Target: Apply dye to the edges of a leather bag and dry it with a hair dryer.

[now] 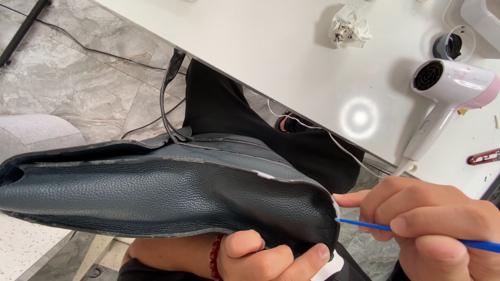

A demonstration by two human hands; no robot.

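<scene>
A dark blue-grey pebbled leather bag (166, 195) lies on its side across my lap, its worn edge pointing right. My left hand (265, 257) grips the bag's lower right corner from below, thumb pressed on the leather; a red bead bracelet (214, 255) circles that wrist. My right hand (437, 224) pinches a thin blue stick (364, 225) whose tip touches the pale, scuffed corner edge (336, 208) of the bag. A thin dark strap (169, 99) rises from the bag toward the table edge.
A white table (291, 57) spans the upper right, holding a white and pink hair dryer (448, 99), a crumpled stained tissue (350, 26), a small dark round container (448, 46) and red-handled snips (484, 156). Grey marble floor (67, 78) with cables lies at left.
</scene>
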